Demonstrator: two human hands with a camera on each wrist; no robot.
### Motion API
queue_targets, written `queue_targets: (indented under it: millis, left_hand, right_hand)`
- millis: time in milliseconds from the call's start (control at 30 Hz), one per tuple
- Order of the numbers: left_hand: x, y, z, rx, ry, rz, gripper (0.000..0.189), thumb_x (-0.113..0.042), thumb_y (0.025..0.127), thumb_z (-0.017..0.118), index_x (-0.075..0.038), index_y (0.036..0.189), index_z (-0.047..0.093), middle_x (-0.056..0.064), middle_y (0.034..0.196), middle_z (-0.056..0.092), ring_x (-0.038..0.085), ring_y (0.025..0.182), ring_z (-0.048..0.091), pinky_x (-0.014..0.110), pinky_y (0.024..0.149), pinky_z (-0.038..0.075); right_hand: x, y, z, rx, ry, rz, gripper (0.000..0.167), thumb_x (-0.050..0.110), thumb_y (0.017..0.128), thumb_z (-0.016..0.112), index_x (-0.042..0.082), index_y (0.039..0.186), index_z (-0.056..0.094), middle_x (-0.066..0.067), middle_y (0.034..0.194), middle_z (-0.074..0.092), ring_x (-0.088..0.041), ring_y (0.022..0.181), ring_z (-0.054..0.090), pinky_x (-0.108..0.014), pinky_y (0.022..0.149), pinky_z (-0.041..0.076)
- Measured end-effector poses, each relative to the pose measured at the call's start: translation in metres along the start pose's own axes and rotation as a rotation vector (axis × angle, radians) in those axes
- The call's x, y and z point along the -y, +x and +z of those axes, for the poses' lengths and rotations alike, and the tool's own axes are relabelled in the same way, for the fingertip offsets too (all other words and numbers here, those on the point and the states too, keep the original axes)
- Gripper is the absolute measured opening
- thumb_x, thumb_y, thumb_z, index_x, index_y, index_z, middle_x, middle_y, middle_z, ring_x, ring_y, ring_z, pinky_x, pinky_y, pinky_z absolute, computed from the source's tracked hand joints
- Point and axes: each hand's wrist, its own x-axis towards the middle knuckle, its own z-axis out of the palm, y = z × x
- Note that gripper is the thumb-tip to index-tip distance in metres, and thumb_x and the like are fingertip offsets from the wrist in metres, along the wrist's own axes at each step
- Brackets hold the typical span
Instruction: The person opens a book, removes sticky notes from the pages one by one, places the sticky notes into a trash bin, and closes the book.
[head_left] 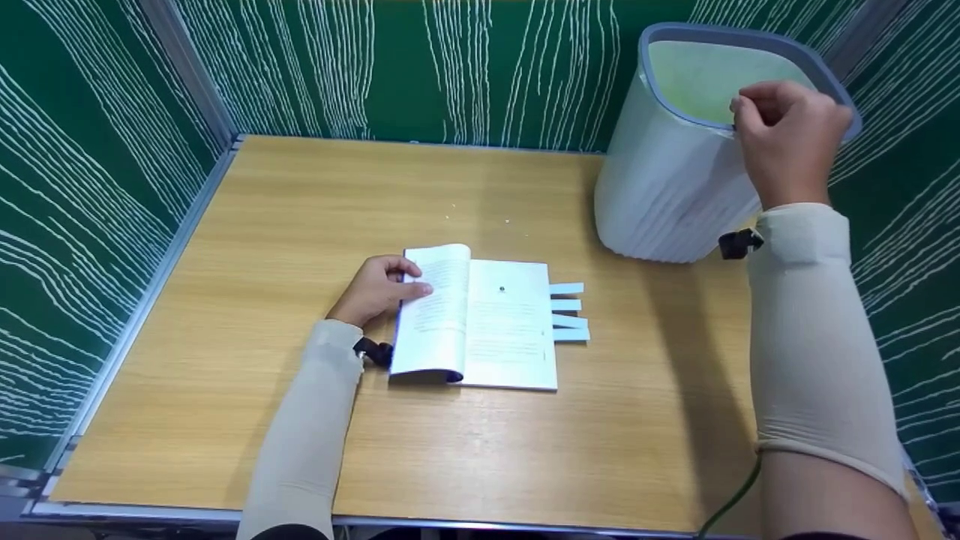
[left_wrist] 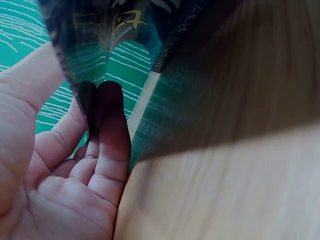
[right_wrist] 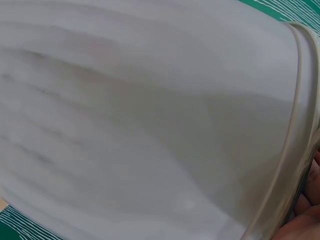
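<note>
An open book (head_left: pixel 510 330) lies on the table, its left-hand pages bowed up and curled near the spine. Several pale blue page tabs (head_left: pixel 568 305) stick out past its right edge. My left hand (head_left: pixel 379 286) grips the book's left side, thumb on the page and fingers underneath. From below, the left wrist view shows the left hand (left_wrist: pixel 75 175) against the dark cover (left_wrist: pixel 132 25). My right hand (head_left: pixel 799 139) is at the near rim of a white bin (head_left: pixel 675 180), thumb and forefinger brought together. Nothing can be made out between those fingertips. Only part of the right hand (right_wrist: pixel 305 210) shows in the right wrist view.
The bin with its grey-blue rim (head_left: pixel 720 30) stands at the table's back right. Small white specks (head_left: pixel 507 221) lie on the wooden table (head_left: pixel 337 195) behind the book. Green panels (head_left: pixel 405 75) with white lines wall in the back and sides. A green cable (head_left: pixel 735 495) hangs by the right arm.
</note>
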Motion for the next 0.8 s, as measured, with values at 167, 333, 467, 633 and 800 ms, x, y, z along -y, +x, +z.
queue_targets:
  millis: [167,333,467,633,800]
  left_hand:
    - [0.000,-0.001,0.000,0.003,-0.003,-0.014,0.041,-0.027,0.075,0.095,-0.010,0.104,0.071,0.007,0.095,0.064,0.018,0.083,0.057,0.023,0.064,0.047]
    - [-0.002,0.000,-0.001,0.008,-0.010,0.001,0.043,-0.029,0.074,0.096,-0.010,0.104,0.072,0.008,0.095,0.064,0.019,0.083,0.056,0.023,0.065,0.047]
    - [-0.001,0.001,-0.001,0.009,-0.027,0.011,0.044,-0.029,0.073,0.096,-0.009,0.103,0.071,0.006,0.092,0.064,0.017,0.080,0.056,0.022,0.062,0.047]
    - [0.002,0.001,0.000,0.011,-0.050,0.010,0.043,-0.027,0.074,0.096,-0.008,0.104,0.071,0.005,0.087,0.063,0.014,0.075,0.055,0.021,0.058,0.046]
    - [0.004,0.000,0.000,0.008,-0.049,0.029,0.043,-0.026,0.074,0.096,-0.007,0.104,0.071,0.004,0.087,0.061,0.014,0.076,0.054,0.021,0.059,0.045]
  right_hand:
    - [0.002,-0.002,0.000,0.007,0.012,0.012,0.038,0.048,0.099,0.063,0.023,0.124,0.076,0.005,0.126,0.074,0.001,0.099,0.063,-0.016,0.103,0.049]
    - [0.003,-0.003,0.000,0.004,0.015,-0.015,0.036,0.048,0.101,0.060,0.025,0.126,0.074,0.005,0.128,0.072,0.000,0.100,0.062,-0.017,0.103,0.049]
    - [0.003,-0.007,0.007,-0.105,-0.031,-0.139,0.035,0.044,0.104,0.058,0.021,0.125,0.073,0.002,0.127,0.072,-0.008,0.109,0.062,-0.018,0.106,0.046]
    - [-0.002,-0.020,0.022,-0.331,-0.029,-0.412,0.031,0.033,0.102,0.064,0.007,0.113,0.076,-0.009,0.117,0.072,-0.024,0.117,0.060,-0.029,0.109,0.040]
    - [-0.003,-0.049,0.043,-0.314,0.056,-0.494,0.022,0.025,0.099,0.067,0.005,0.104,0.077,-0.011,0.107,0.066,-0.025,0.101,0.059,-0.028,0.094,0.045]
